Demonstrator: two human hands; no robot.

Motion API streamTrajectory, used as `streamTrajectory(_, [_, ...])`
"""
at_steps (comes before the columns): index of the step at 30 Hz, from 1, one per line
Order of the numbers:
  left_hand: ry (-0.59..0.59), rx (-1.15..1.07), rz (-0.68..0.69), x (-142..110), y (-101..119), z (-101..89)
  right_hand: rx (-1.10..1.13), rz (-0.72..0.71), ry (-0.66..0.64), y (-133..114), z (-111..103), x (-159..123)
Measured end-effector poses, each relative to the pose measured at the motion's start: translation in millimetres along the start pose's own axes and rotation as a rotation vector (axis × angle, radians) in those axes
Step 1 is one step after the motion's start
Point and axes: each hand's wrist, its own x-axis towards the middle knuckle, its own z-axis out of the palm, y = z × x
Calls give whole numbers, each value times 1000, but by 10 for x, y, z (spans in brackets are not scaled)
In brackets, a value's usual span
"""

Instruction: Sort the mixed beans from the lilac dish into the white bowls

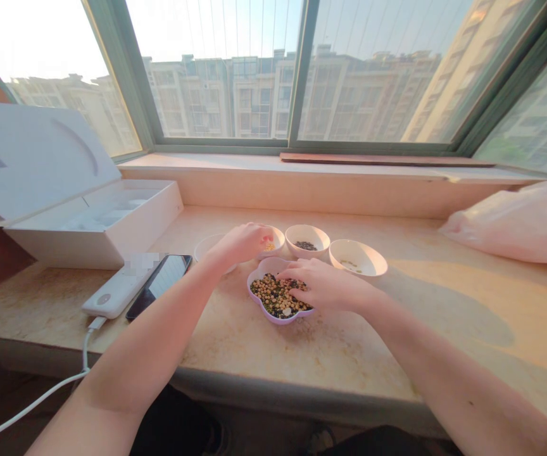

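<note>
A lilac flower-shaped bowl [279, 320] holds mixed beans [273, 294], tan, black and green. My right hand [323, 285] reaches into it from the right, fingertips at the beans, with a gap between thumb and fingers. My left hand [249, 239] hangs over a small white bowl [279, 235] with some yellowish pieces in it. Its fingers are curled together and point down; whatever is between them is hidden. Beside that stands a white bowl of black beans [306, 246], then a white bowl [373, 261] with a few pale green bits. My left forearm partly covers another white bowl [202, 246].
On the left, a phone [159, 285] lies against a white power bank [114, 297] with a cable [85, 348] plugged in. Behind them stands an open white box [135, 221]. A pinkish plastic bag [520, 221] rests at the right, and windows rise behind the stone counter [235, 354].
</note>
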Motion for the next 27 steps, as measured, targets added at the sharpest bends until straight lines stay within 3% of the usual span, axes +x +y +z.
streamTrajectory(13, [-36, 34, 16, -54, 210, -138, -66, 48, 8, -56, 158, 204])
streamTrajectory(27, [-13, 0, 79, -5, 148, -32, 53, 99, 8, -33, 218, 304])
